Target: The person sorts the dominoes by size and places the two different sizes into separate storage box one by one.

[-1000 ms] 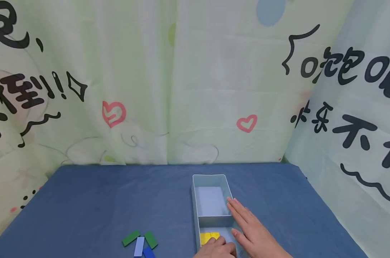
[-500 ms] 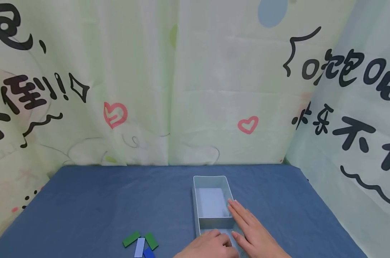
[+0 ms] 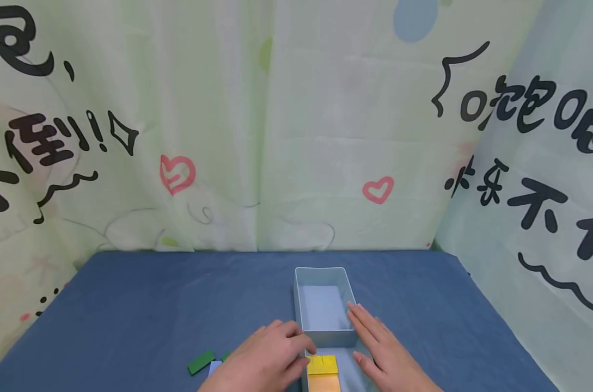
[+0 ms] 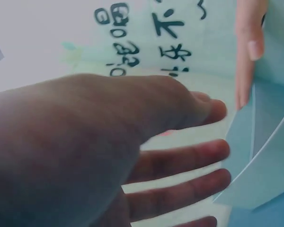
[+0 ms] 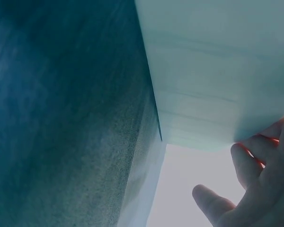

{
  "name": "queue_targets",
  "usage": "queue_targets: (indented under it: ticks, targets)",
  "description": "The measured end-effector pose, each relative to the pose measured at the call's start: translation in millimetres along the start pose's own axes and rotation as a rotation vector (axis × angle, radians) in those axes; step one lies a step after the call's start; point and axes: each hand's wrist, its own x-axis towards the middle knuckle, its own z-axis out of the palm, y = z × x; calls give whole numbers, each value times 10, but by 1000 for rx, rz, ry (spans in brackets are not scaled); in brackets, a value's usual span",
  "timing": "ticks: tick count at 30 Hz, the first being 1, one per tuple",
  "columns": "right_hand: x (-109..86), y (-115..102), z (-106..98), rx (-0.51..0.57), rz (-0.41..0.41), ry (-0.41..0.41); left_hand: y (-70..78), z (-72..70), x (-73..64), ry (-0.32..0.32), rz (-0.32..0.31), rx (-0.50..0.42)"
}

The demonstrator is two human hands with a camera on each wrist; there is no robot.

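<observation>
A pale blue box (image 3: 329, 338) with a divider stands lengthwise on the table. In its near compartment lie a yellow block piece (image 3: 323, 365) and, just in front of it, an orange block (image 3: 324, 383). My left hand (image 3: 271, 356) is over the box's left wall, its fingertips close to the yellow piece. The left wrist view shows the left hand's fingers (image 4: 180, 194) extended and spread, holding nothing. My right hand (image 3: 391, 354) rests its straight fingers along the box's right wall; in the right wrist view these fingers (image 5: 260, 149) touch the outer wall, thumb apart.
Left of the box lie a green block (image 3: 201, 362) and a light blue block (image 3: 215, 368), partly covered by the left hand. Blue cloth (image 3: 144, 316) covers the table. Printed curtains (image 3: 316, 109) hang behind it and at both sides.
The left hand has drawn back leftward from inside the near compartment, uncovering the yellow piece and orange block. It now hides some loose blocks. The right hand stays at the wall.
</observation>
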Motion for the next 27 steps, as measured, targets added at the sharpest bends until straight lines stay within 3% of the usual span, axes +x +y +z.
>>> queue_targets:
  ticks: [2, 10, 15, 22, 27]
  targets:
    - [0, 3, 7, 0, -10, 2, -30, -30, -39, -31, -66, -16]
    - [-3, 5, 9, 18, -9, 12, -245, -71, -161, -187, -427, -96]
    - [-10, -5, 6, -4, 7, -4, -359, -50, -212, -219, -621, -129]
    - [1, -15, -1, 26, 29, -24, -492, -44, -224, -242, -794, -131]
    - [0, -27, 11, 4, 10, 2, -656, 41, -226, -296, -872, -214]
